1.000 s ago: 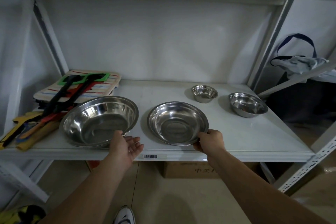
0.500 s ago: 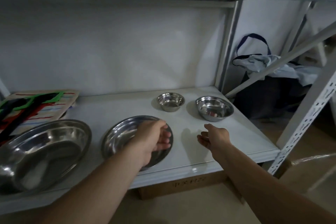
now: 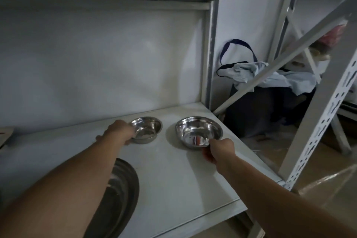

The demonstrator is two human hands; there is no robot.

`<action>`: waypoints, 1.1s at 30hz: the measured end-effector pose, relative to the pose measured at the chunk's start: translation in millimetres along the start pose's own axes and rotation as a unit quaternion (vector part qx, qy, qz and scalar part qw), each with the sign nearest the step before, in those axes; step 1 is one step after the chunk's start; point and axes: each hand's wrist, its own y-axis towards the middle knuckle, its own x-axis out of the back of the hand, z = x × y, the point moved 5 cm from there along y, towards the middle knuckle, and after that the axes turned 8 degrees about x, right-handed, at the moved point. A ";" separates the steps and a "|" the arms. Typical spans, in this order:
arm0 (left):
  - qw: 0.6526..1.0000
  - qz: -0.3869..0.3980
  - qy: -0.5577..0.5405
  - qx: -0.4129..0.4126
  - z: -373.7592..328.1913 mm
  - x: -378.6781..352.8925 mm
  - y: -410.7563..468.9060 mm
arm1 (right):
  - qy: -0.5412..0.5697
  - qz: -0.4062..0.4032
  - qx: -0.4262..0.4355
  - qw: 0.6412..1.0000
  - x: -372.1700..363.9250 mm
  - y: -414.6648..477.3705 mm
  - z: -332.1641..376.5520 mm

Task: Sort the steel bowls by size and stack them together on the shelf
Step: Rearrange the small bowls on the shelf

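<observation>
On the white shelf (image 3: pixel 170 176) stand two small steel bowls at the back right. The smallest bowl (image 3: pixel 147 128) has my left hand (image 3: pixel 119 131) gripping its left rim. My right hand (image 3: pixel 218 149) pinches the near rim of the medium-small bowl (image 3: pixel 197 131). Both bowls rest on the shelf. A wide shallow steel bowl (image 3: pixel 119 195) lies near the front left, partly hidden under my left forearm. The largest bowl is out of view.
A white upright post (image 3: pixel 209 54) stands at the shelf's back right corner, with a diagonal brace (image 3: pixel 280 58) and a perforated post (image 3: pixel 324 120) to the right. A dark bag with light cloth (image 3: pixel 270 91) sits beyond the shelf. A mat's corner (image 3: pixel 4 137) shows at the far left.
Both hands left the wide bowls and reached to the back right. My left hand took the smallest bowl's rim, my right hand the medium-small bowl's rim. The view swung right.
</observation>
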 end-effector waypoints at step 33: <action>0.959 0.051 -0.268 -0.075 -2.8 48.5 -193.4 | -0.037 0.063 0.047 0.996 43.2 -173.1 -42.9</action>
